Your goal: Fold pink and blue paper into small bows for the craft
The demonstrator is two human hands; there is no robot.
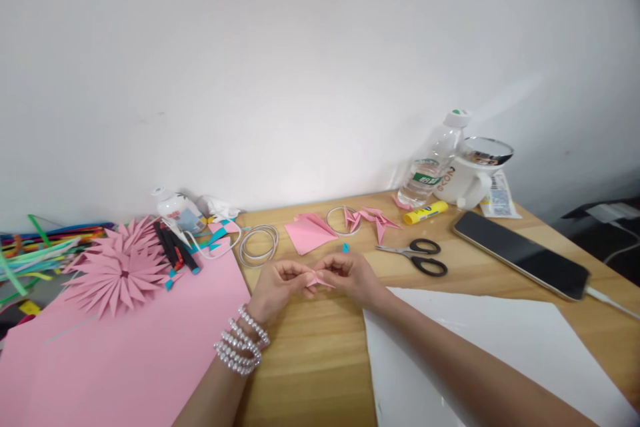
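Between my two hands is a small folded piece of pink paper (325, 282), partly covered by the fingers. My left hand (280, 283) pinches it from the left, a beaded bracelet wound around that wrist. From the right, my right hand (350, 277) pinches the same paper with thumb and fingertips. Just beyond the hands lie a pink paper fan-like piece (311, 233) and several folded pink paper shapes (375, 219). A tiny blue paper scrap (345, 248) rests behind my right hand. Black-handled scissors (417, 255) lie to the right, blades slightly apart.
Left: a pink sheet (150, 353), spiky pink paper flowers (123, 273), markers (175, 247), a white bottle (180, 210) and wire rings (259, 245). Right: a white board (480, 347), phone (520, 253), glue stick (425, 212), water bottle (433, 163) and mug (463, 180). A wall stands behind.
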